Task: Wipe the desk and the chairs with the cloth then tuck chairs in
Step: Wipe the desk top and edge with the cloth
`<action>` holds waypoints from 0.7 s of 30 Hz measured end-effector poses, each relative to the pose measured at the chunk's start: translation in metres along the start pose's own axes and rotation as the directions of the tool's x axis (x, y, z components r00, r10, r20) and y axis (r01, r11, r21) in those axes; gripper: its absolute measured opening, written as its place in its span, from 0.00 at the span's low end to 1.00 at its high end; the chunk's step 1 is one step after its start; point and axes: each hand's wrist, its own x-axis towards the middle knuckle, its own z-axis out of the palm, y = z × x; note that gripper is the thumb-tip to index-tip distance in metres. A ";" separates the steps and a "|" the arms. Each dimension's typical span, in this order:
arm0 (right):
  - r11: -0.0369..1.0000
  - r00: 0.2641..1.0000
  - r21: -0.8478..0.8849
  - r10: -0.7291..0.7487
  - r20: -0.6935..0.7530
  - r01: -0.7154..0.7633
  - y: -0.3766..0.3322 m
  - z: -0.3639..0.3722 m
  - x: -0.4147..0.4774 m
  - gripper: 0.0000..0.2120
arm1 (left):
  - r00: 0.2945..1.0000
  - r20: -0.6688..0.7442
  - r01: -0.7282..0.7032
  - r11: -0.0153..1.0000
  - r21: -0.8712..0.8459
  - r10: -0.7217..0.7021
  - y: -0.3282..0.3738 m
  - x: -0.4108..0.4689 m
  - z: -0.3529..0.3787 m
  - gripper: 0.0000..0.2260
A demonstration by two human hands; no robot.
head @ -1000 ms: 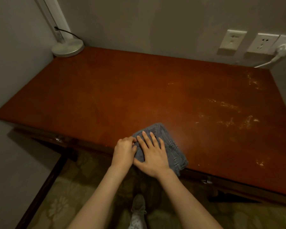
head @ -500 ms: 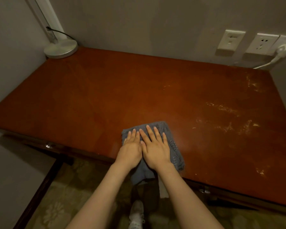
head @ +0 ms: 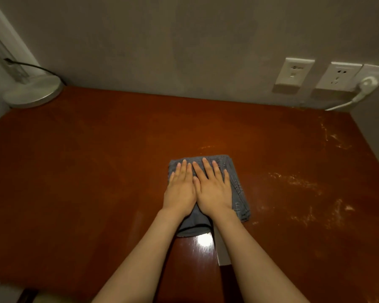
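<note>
Cloth: the folded grey cloth [head: 239, 191] lies flat at the centre of the desk [head: 96, 171].
Hands: left hand [head: 179, 191] and right hand [head: 213, 189] lie side by side, fingers straight, palms pressing the cloth.
Risk: narrow strokes could miss the dusty streaks [head: 298, 182] at 3 o'clock; a long push toward 10 o'clock may knock the lamp base [head: 32, 91].

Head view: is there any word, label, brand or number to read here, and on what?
None can be read.
The switch plate and socket bear small marks too blurred to tell as text.
The lamp base, cloth and desk show no lettering.
</note>
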 end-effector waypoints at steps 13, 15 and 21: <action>0.991 0.989 0.031 0.135 -0.055 -0.133 0.051 -0.027 0.109 0.23 | 0.993 -0.064 -0.099 0.993 0.068 0.103 0.030 0.132 -0.009 0.23; 0.987 0.985 0.036 0.161 -0.058 -0.159 0.058 -0.030 0.115 0.23 | 0.991 -0.057 -0.117 0.989 0.087 0.123 0.037 0.143 -0.009 0.23; 0.983 0.982 0.063 0.178 -0.061 -0.174 0.067 -0.034 0.121 0.23 | 0.989 -0.056 -0.127 0.985 0.114 0.134 0.046 0.153 -0.008 0.23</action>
